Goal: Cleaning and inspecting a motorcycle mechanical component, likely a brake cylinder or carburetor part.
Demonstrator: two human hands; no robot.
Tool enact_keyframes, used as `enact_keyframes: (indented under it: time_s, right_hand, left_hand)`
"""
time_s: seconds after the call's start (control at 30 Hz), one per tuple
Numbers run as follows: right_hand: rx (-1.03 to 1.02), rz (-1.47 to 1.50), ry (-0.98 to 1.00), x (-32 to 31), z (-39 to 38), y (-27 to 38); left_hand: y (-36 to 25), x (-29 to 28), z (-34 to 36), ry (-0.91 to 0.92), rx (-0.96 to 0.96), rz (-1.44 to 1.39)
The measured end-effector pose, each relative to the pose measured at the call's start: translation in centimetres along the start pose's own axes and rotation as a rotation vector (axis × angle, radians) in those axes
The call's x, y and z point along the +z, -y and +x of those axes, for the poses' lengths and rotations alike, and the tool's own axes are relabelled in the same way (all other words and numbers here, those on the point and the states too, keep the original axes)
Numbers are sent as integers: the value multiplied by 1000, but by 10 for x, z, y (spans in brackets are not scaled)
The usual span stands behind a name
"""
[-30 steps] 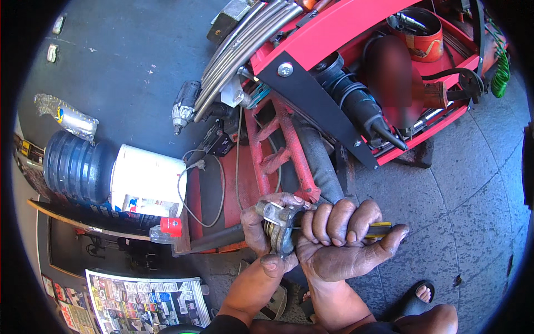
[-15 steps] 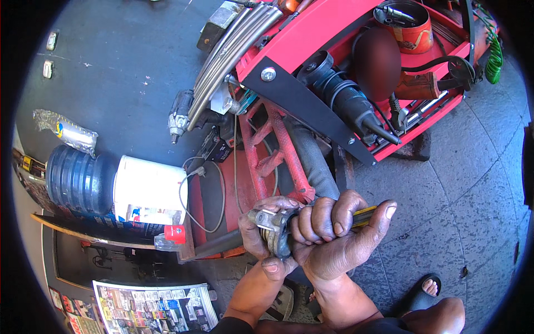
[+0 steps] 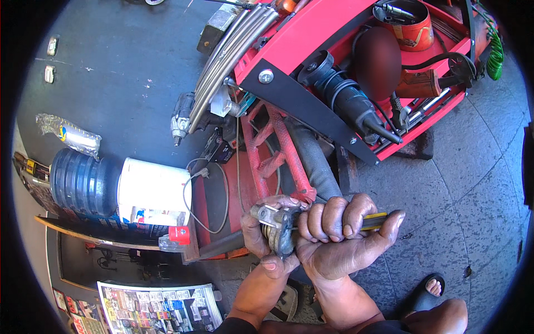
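In the head view, the left hand (image 3: 255, 236) sits in the lower middle of the frame, curled around a grey metal part (image 3: 282, 234), with fingers along its far left side and the thumb lying below it. Just beside it, to the right, the right hand (image 3: 336, 253) is closed in a fist around a yellow-and-black handle (image 3: 374, 221), its end sticking out past the fingers and its thumb stretched out to the right. The handle's working end is hidden by the fist and the part, so I cannot tell exactly where it meets the metal. Good work here calls for a firm left-hand cradle, so the part does not twist, and a handle lined up straight with it. Steady pressure seems safer than a jerk, since a slip could drive the tool toward the left fingers. The red lattice frame (image 3: 289, 150) ends close above the knuckles, near the middle of the frame, so elbow room downward matters.
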State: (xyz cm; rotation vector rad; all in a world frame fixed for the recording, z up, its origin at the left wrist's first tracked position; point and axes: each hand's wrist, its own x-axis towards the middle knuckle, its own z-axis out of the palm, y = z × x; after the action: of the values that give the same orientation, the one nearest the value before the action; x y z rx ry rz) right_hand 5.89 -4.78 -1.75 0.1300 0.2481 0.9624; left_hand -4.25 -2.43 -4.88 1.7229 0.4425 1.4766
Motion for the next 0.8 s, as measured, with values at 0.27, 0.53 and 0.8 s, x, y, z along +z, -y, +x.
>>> enact_keyframes:
  time_s: [0.27,0.53,0.8]
  right_hand:
    - [178,-46,-187,9,0,6]
    - [128,22,-120,5,2,3]
    - [-75,-62,-16,4,-6,-4]
  left_hand:
    - [-3,-4,3,123,27,91]
    - [1,2,-1,-24,8,15]
    - [-1,-5,-2,103,-5,-5]
